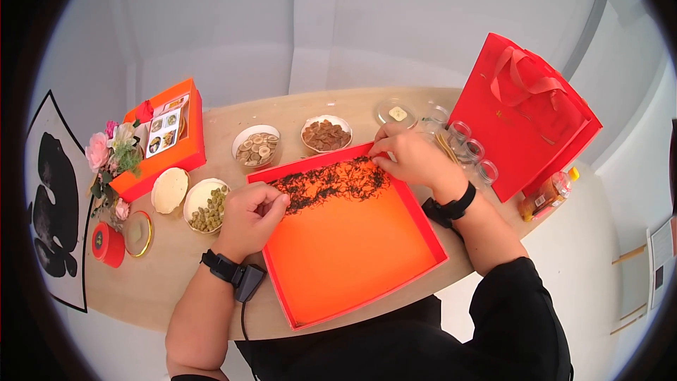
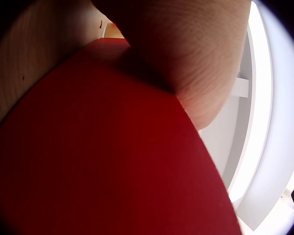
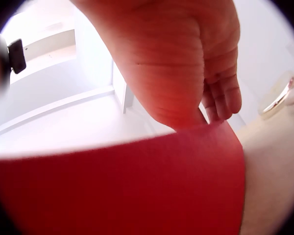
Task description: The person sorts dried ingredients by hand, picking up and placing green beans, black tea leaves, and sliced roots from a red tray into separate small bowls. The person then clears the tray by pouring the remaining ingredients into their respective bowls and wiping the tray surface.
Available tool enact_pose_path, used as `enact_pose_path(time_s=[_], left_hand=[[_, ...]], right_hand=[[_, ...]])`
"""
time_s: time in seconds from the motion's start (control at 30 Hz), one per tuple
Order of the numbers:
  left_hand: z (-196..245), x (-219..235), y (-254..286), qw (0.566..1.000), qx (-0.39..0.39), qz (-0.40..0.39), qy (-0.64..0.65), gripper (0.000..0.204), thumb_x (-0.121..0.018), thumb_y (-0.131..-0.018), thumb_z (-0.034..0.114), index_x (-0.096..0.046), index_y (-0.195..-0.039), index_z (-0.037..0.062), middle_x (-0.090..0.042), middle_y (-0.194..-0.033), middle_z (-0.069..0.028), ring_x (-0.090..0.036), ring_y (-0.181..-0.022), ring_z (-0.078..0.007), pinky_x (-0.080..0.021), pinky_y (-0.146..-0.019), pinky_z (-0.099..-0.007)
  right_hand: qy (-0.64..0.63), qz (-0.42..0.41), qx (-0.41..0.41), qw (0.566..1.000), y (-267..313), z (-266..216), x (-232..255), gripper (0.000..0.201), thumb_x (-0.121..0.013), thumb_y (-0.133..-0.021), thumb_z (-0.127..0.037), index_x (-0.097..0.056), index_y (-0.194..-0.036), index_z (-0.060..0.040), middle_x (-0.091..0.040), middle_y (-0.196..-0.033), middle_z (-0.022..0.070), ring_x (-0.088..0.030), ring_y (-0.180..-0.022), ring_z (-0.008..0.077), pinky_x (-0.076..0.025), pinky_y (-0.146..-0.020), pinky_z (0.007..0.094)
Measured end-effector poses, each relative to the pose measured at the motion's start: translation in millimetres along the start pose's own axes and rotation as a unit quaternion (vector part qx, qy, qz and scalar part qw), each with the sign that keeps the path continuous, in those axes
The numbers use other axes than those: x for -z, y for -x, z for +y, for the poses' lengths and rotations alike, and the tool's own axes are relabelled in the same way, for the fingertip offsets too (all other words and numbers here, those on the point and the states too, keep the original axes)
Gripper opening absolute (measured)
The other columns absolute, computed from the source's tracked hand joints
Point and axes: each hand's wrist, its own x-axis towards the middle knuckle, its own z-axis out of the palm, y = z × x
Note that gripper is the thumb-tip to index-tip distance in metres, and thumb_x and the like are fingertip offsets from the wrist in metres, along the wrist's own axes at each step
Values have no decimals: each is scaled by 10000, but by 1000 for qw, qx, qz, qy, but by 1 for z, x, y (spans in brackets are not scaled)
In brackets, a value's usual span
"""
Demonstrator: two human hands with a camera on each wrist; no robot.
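Note:
A shallow red box (image 1: 360, 307) with an orange floor lies before me, a band of thin dark shreds (image 1: 331, 185) strewn along its far side. My left hand (image 1: 248, 217) is over the box's left wall, fingers curled and thumb close to the forefinger; I cannot tell whether it pinches any shreds. At the far right corner, my right hand (image 1: 412, 156) reaches over the rim with loosely bent fingers, fingertips right at the shreds. Both wrist views are largely filled by the box's red outer wall (image 2: 98, 142), and the right wrist view shows the right hand's palm (image 3: 161, 63).
Bowls of dried slices (image 1: 257, 148), brown pieces (image 1: 326, 134) and green buds (image 1: 208, 215) stand beyond and left of the box. Several glass jars (image 1: 474, 149), a red gift bag (image 1: 515, 113) and a bottle (image 1: 546, 197) are at right. An orange box (image 1: 185, 142) and flowers (image 1: 106, 152) stand left.

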Motion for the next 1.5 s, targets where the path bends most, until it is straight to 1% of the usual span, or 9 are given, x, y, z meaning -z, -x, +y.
enact_pose_path(time_s=[0.6, 0.7, 0.8, 0.9, 0.97, 1.0, 1.07, 1.27, 1.5], left_hand=[[3, 5, 0, 1000, 0, -21, -8, 151, -852, -1072, 50, -795, -943, -4, -675, -788, -6, -562, -656, -69, -425, -593, -295], [3, 5, 1, 999, 10, -31, -6, 142, -849, -1081, 61, -810, -958, 1, -705, -816, -8, -577, -681, -62, -428, -609, -284], [3, 5, 0, 999, 11, -29, -6, 138, -847, -1080, 62, -815, -958, 4, -713, -820, -14, -585, -682, -69, -432, -609, -286], [2, 3, 1, 1000, -4, -17, -16, 151, -852, -1073, 57, -801, -941, 4, -682, -792, -11, -569, -660, -75, -426, -595, -297], [2, -1, -1, 1000, -22, -12, -15, 169, -857, -1066, 52, -782, -924, 0, -649, -764, -6, -550, -637, -76, -416, -580, -305], [2, -1, -1, 1000, -19, -8, -21, 169, -858, -1064, 51, -783, -921, 3, -651, -764, -7, -550, -637, -75, -415, -580, -304], [2, 1, -1, 999, -14, -10, -32, 166, -856, -1060, 46, -784, -916, 6, -659, -767, -7, -554, -639, -73, -412, -582, -300], [4, 2, -1, 999, -16, -16, -40, 130, -843, -1066, 41, -806, -946, 7, -672, -774, -9, -560, -641, -75, -415, -589, -296], [7, 3, -1, 999, -12, -25, -45, 126, -825, -1076, 36, -810, -955, 2, -685, -787, -13, -563, -647, -74, -415, -599, -292]], right_hand=[[93, 50, -33, 994, -13, 3, -34, 120, -887, -949, -107, -915, -1032, -24, -702, -1188, 159, -748, -1142, 369, -640, -972, 490], [41, 82, -38, 995, -10, 0, -32, 82, -832, -964, -50, -885, -1004, -2, -707, -1193, 199, -751, -1094, 411, -653, -987, 512], [-7, 116, -18, 993, -12, -2, -30, 93, -817, -1009, -58, -851, -1067, 6, -712, -1163, 182, -769, -1017, 365, -650, -926, 462], [-167, 100, -112, 974, -8, -6, -23, 110, -792, -1124, -111, -814, -1129, -3, -773, -1122, 116, -780, -966, 243, -630, -874, 373], [-410, 89, -108, 901, -3, 6, -29, 174, -720, -1229, -178, -795, -1207, -23, -831, -1115, 62, -765, -955, 136, -614, -857, 295], [-408, 94, -114, 901, 1, 9, -26, 174, -720, -1229, -178, -795, -1207, -23, -831, -1115, 62, -765, -955, 136, -614, -857, 295], [-537, 47, -137, 831, 5, 12, -21, 210, -677, -1269, -215, -764, -1277, -24, -868, -1204, 82, -786, -976, 131, -630, -861, 289], [-607, 35, -169, 776, 3, 19, -25, 200, -660, -1266, -202, -727, -1224, -19, -868, -1184, 120, -823, -998, 149, -655, -885, 291], [-577, 28, -154, 802, 5, 12, -20, 184, -625, -1275, -189, -679, -1175, -45, -864, -1181, 133, -827, -984, 173, -668, -867, 319]])
